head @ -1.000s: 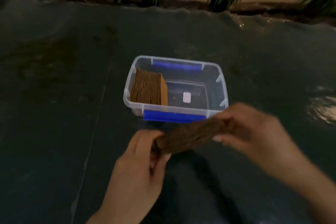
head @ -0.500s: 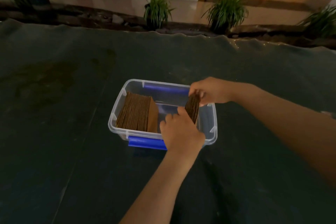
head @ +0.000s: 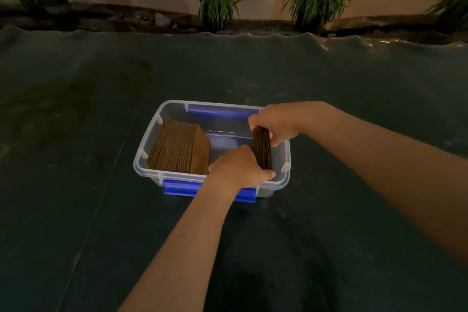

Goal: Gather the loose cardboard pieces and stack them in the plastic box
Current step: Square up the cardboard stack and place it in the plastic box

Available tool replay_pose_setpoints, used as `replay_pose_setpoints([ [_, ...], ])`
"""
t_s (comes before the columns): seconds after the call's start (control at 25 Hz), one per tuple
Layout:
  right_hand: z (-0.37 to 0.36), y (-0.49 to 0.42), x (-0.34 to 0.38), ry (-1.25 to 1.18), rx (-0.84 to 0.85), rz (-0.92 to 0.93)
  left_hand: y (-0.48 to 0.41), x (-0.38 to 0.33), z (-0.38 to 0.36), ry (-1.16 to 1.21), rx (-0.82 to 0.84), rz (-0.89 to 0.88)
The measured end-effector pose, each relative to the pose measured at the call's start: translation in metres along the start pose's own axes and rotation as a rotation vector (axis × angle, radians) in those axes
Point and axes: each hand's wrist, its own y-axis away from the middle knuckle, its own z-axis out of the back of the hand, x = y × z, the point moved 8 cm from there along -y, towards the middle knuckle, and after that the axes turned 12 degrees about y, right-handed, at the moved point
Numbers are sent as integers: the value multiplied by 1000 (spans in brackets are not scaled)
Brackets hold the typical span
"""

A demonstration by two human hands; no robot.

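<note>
A clear plastic box (head: 148,145) with blue clips sits on the dark table. A leaning stack of cardboard pieces (head: 178,151) fills its left end. A second bundle of cardboard pieces (head: 262,148) stands on edge inside the box's right end. My left hand (head: 239,168) grips the bundle's near end and my right hand (head: 274,121) grips its far end. The bundle's bottom edge is hidden by the box wall and my left hand.
The dark table covering (head: 76,185) spreads wide on all sides, with a stained patch (head: 50,106) at the left. Beyond the far edge stand potted plants (head: 216,2) on a wet tiled floor.
Both hands carried the cardboard bundle from in front of the box into its right end, turning it on edge; it now sits further to the right and lower in the box.
</note>
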Motion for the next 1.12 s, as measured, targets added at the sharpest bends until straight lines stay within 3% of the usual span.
replay_pose_setpoints([
  [0.32,1,18,2,105,39,-72,-6,-4,-10,-51,73,36],
  [0.64,-5,23,-2,102,-93,-133,-17,-3,-8,-108,62,18],
  [1.12,-5,33,-2,-146,-120,-194,-18,1,-9,-51,80,-6],
])
